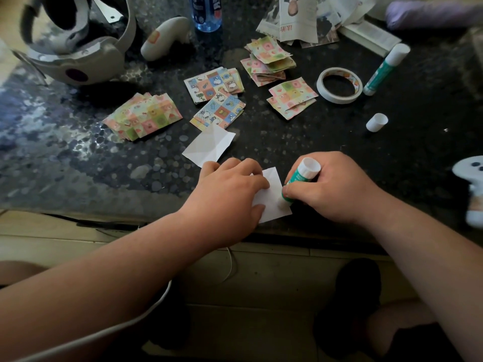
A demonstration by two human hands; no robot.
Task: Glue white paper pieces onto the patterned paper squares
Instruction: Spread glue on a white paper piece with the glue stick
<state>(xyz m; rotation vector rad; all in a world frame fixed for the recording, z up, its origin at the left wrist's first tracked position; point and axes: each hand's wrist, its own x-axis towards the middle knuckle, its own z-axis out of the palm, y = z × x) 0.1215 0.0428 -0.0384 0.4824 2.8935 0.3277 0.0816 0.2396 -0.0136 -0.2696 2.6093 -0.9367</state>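
A small white paper square [271, 197] lies near the front edge of the dark table [78, 158]. My left hand [230, 197] presses it down with its fingers. My right hand [332, 186] grips a green-and-white glue stick [300, 176], whose tip touches the paper's right side. Another creased white paper [209, 147] lies just behind my left hand. Patterned paper squares sit in stacks further back: a pink-green stack [143, 116] at left, two blue cartoon stacks [217, 92] in the middle, and pink-green stacks [291, 97] [269, 58] at right.
A tape roll [339, 84], a second glue stick [386, 69] and a loose white cap [376, 122] lie at the right. A headset [73, 48], a controller [164, 37], a water bottle [206, 11] and newspaper scraps [300, 19] stand at the back. Another controller [470, 189] sits at the right edge.
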